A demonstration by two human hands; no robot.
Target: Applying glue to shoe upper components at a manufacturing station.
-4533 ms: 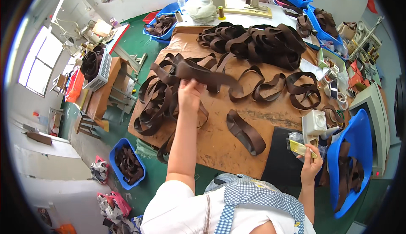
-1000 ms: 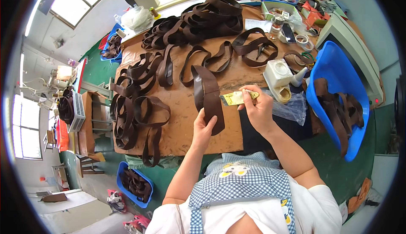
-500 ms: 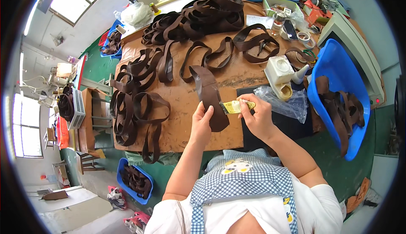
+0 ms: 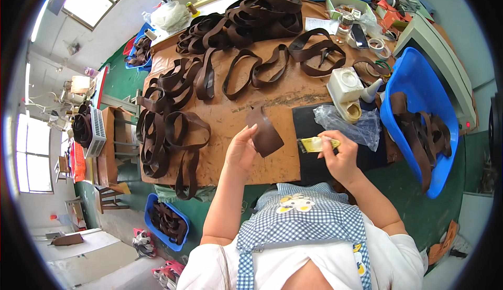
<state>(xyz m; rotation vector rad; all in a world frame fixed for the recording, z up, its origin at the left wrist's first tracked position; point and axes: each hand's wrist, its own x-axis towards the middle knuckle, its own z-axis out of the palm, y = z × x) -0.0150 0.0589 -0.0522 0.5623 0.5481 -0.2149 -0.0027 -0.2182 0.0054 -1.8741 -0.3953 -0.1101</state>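
Observation:
My left hand (image 4: 241,148) pinches a dark brown leather strip (image 4: 266,133) by its left edge, holding it up over the table's front. In my right hand (image 4: 340,156) is a flat brush (image 4: 316,144) with a yellowish handle; its dark bristles point left, apart from the strip. Beyond my hands, several dark brown strip loops (image 4: 257,72) lie on the brown-covered table (image 4: 230,119). Right of the brush, a white container with a round opening (image 4: 350,111) stands by a crumpled clear plastic bag (image 4: 367,127).
A blue basin (image 4: 414,80) with brown strips leans at the table's right, near a grey monitor-like casing (image 4: 437,59). A large heap of strips (image 4: 264,15) covers the table's back. Another blue basin (image 4: 183,217) stands on the floor at the left, below the table edge.
The brush has moved right, away from the strip. My left hand has shifted slightly left and down, and the strip is turned so less of its length shows.

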